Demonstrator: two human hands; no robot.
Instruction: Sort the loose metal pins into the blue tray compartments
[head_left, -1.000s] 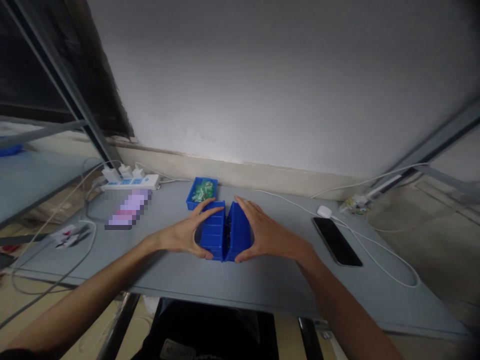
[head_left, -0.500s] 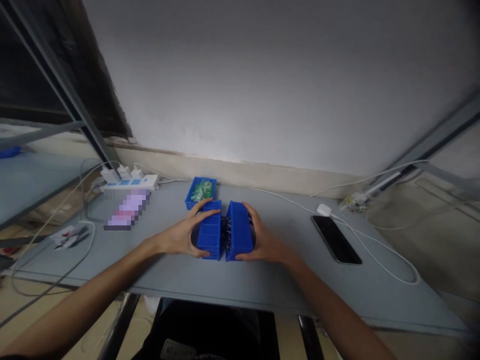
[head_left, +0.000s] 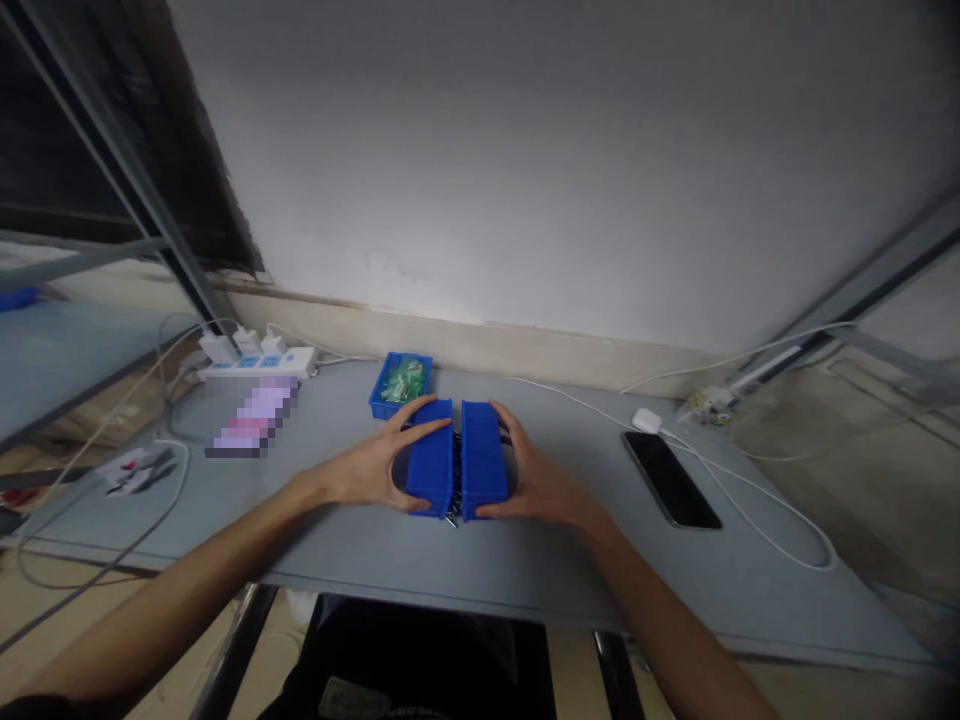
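My left hand (head_left: pixel 373 467) grips a blue plastic bin (head_left: pixel 431 462), thumb at its near end and fingers over its far end. A second blue bin (head_left: pixel 484 460) is held the same way by my right hand (head_left: pixel 541 475). Both bins are tipped on their sides, with their open tops facing each other across a narrow gap. Small dark, shiny metal pieces (head_left: pixel 457 470) show in that gap; their kind is too small to tell. One piece pokes out at the near end. Behind the left bin stands another blue bin (head_left: pixel 401 385) with green and clear pieces inside.
A phone (head_left: pixel 670 480) lies on the grey table (head_left: pixel 585 560) to the right, beside a white charger (head_left: pixel 646 420) and cable. At the left are a power strip (head_left: pixel 259 362) with plugs, a blurred-out screen (head_left: pixel 255 415) and loose cables. A wall rises behind the table.
The left bin has moved right and turned further onto its side, narrowing the gap between the two bins. A metal piece now sticks out at the gap's near end.
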